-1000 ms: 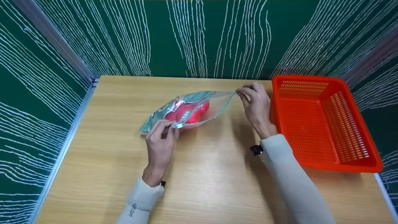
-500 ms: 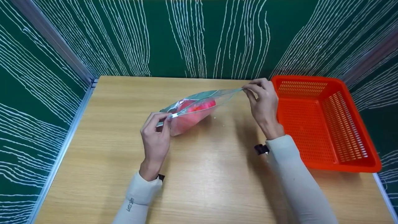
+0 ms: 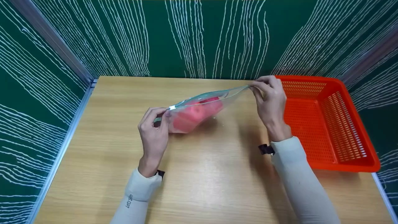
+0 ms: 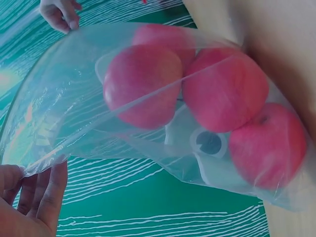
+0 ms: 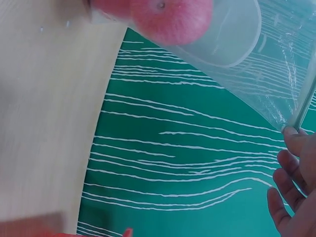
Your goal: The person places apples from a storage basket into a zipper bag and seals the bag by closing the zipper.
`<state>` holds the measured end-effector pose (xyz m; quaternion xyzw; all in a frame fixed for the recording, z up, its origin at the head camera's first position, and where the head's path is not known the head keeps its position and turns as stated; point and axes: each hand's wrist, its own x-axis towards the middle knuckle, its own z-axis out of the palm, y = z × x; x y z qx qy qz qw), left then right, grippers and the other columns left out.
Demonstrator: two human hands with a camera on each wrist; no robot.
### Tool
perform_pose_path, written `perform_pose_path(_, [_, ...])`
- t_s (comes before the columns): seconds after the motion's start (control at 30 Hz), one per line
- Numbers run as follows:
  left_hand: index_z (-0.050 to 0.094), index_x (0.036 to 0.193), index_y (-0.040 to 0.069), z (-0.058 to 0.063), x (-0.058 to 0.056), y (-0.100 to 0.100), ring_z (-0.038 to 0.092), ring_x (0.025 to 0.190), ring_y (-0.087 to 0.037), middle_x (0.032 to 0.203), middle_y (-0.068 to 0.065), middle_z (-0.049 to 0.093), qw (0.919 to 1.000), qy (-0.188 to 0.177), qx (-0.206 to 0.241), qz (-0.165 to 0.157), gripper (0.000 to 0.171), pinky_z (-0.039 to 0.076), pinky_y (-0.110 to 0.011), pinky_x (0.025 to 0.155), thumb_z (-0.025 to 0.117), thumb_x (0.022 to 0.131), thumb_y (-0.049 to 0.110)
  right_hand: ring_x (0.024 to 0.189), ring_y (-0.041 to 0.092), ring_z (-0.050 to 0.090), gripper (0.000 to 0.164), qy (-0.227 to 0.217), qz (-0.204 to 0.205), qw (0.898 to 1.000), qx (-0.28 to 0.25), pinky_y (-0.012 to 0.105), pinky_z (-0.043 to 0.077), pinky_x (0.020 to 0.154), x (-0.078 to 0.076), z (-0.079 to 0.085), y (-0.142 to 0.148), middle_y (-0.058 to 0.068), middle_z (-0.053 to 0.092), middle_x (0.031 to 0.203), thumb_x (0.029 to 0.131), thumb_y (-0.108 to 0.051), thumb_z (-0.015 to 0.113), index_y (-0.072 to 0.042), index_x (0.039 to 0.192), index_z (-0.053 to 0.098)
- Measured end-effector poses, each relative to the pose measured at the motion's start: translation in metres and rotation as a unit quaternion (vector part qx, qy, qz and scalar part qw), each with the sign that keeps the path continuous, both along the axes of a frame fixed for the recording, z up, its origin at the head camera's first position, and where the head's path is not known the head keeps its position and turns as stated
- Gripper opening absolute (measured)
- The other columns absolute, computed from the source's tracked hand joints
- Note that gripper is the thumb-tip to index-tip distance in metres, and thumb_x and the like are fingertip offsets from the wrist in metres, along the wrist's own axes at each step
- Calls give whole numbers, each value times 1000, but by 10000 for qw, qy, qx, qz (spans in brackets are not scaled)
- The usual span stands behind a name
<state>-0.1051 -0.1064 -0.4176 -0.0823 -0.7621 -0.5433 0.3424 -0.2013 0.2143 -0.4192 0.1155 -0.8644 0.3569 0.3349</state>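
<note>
A clear zip bag [image 3: 228, 95] with a green edge and a white slider [image 3: 172, 107] stretches between both hands. Several red apples [image 4: 222, 91] show through its plastic, gathered at the bottom. My left hand [image 3: 154, 132] pinches the top corner by the slider. At the opposite top corner, the thumb and fingers of my right hand [image 3: 271, 104] pinch the bag's edge. The right wrist view shows the same right hand [image 5: 298, 180] at that corner, its other fingers partly spread. The bag's mouth is pulled nearly straight, with a narrow gap between its edges.
An orange-red plastic basket [image 3: 362, 124] with slotted walls stands to the right, partly behind the right hand and sleeve. The wooden table [image 3: 202, 186] meets a green wall [image 3: 211, 37] with white wavy lines along its back edge.
Both hands have raised the bag and drawn apart, the left going left and up, the right going right and up. Its wide-open mouth has narrowed, and its clear side now faces the front.
</note>
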Motion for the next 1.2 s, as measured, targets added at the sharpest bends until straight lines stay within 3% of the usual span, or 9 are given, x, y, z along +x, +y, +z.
perform_pose_path(0.5, [75,101,-7,10,-8,1,70,90,-20,96,-14,71,9998,0,174,5,8,64,-22,73,72,98,0,111,30,57,14,32,-79,10000,-2,27,46,89,10,19,7,14,68,115,99,-12,73,-4,105,83])
perform_pose_path(0.77, [74,105,-7,16,-12,2,70,90,-19,97,-15,72,9993,55,325,-152,10,65,-25,75,72,97,0,114,28,56,14,75,-110,9999,-13,28,47,92,15,31,11,15,67,118,101,-11,72,-3,105,82])
perform_pose_path(1.0, [75,105,-6,23,-15,4,71,89,-20,96,-14,71,9987,-14,474,-182,10,66,-27,75,72,98,0,117,34,56,19,338,-87,9988,344,29,48,97,18,37,17,20,65,120,102,-15,70,1,107,80])
perform_pose_path(1.2, [73,106,-7,29,-16,5,72,89,-19,97,-15,71,9985,-18,512,-199,11,66,-28,77,72,98,1,117,31,56,13,340,-103,9993,-67,25,45,95,21,44,17,19,66,120,100,-9,73,0,104,81])
